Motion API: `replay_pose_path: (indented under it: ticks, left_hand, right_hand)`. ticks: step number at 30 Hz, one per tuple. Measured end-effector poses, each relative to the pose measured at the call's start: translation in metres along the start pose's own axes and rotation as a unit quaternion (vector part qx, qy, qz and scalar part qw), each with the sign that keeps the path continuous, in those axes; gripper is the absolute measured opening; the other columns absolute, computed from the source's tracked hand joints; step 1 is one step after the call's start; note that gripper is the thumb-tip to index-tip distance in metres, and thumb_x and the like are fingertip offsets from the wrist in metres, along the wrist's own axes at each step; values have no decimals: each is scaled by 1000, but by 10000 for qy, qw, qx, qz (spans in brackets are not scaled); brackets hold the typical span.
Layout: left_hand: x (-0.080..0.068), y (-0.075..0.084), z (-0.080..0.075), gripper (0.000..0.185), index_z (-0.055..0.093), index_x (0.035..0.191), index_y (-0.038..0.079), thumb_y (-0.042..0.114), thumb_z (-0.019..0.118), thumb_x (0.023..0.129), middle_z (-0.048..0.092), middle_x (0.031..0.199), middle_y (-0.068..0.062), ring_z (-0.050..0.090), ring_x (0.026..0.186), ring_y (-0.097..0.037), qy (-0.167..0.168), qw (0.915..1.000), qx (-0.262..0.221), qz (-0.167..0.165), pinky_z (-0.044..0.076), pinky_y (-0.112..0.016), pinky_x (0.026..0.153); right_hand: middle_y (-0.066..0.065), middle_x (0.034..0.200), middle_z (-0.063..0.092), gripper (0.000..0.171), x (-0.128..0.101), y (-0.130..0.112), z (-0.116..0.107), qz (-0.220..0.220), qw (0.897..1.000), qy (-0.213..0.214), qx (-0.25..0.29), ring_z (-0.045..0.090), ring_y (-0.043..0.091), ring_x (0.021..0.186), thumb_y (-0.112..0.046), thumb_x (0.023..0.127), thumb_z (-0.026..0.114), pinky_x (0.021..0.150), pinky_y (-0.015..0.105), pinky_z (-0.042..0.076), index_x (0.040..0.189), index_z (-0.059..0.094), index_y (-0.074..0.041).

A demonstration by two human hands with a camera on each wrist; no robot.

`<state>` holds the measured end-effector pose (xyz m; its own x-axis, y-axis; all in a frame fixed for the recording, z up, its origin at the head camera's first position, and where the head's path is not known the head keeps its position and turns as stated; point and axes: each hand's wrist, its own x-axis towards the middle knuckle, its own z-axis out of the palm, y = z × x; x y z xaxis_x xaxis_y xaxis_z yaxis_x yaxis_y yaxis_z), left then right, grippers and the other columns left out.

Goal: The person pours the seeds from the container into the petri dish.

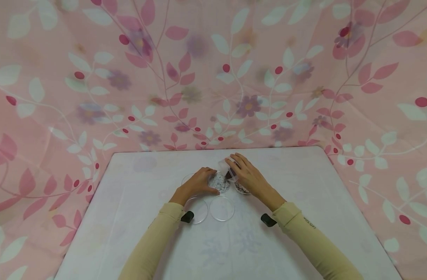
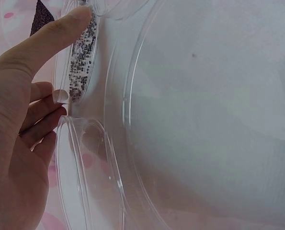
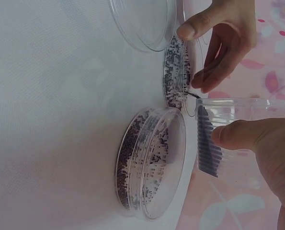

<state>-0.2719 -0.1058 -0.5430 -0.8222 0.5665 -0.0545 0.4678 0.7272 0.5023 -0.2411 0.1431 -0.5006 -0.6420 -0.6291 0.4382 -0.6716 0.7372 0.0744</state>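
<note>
The right hand point(image 1: 250, 178) is gripping a clear cup point(image 3: 228, 129) holding a little dark seed, tilted toward the seeded dish point(image 1: 220, 182) at table centre. The left hand point(image 1: 197, 184) is pinching that dish's rim from 9 o'clock, thumb point(image 2: 61, 33) on the near edge, fingers curling round the far side. A second dish point(image 3: 149, 163), fuller and darker, is lying at 3 o'clock of the first, partly under the right hand. Two empty dishes point(image 1: 222, 208) are sitting at 6 o'clock, just beside each other.

The cup mouth is hanging near the rim rather than over the middle, so a quick tip could be sending seed onto the table point(image 1: 304, 182). The dishes are crowding together; a nudge from either wrist could be sliding one and scattering the grains.
</note>
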Motion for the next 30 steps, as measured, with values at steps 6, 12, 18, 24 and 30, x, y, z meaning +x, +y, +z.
replay_pose_path:
  ticks: [6, 12, 18, 24, 30]
  left_hand:
    - [1, -1, 1, 90, 51, 142, 10, 51, 85, 69, 54, 141, -8, 49, 133, -24, -23, 10000, 21, -44, 40, -40, 114]
    - [1, -3, 2, 90, 51, 142, 10, 52, 85, 69, 54, 141, -8, 48, 134, -24, -42, 10000, 7, -43, 40, -41, 114]
    - [2, -4, 2, 92, 51, 142, 9, 52, 85, 69, 54, 141, -9, 48, 133, -25, -48, 10000, 22, 5, 40, -41, 115]
    - [3, -5, 2, 92, 52, 142, 9, 54, 85, 68, 55, 141, -8, 48, 133, -24, -20, 10000, 73, 29, 40, -40, 115]
    - [2, -4, 3, 92, 51, 142, 10, 55, 84, 69, 54, 141, -8, 48, 133, -24, -46, 9999, 138, -13, 40, -40, 115]
  right_hand:
    - [16, 148, 46, 77, -1, 0, 0, -34, 10000, 34, -75, 41, 34, 140, -3, 79, 76, 108, 41, 46, 148, 41, -10]
    - [17, 146, 48, 76, -1, 0, 0, -87, 9998, 152, -127, 43, 34, 138, -2, 78, 77, 107, 42, 47, 146, 43, -9]
    - [17, 147, 47, 79, -1, 0, 0, -87, 9998, 116, -104, 43, 34, 138, -2, 77, 78, 108, 41, 47, 147, 42, -8]
    - [17, 147, 46, 85, -2, 0, -2, -12, 10000, 64, -7, 41, 34, 139, -5, 74, 82, 108, 42, 47, 148, 41, -8]
    - [18, 148, 45, 88, -5, 1, -2, 142, 9998, -36, 115, 41, 35, 139, -6, 71, 83, 107, 42, 47, 148, 40, -7]
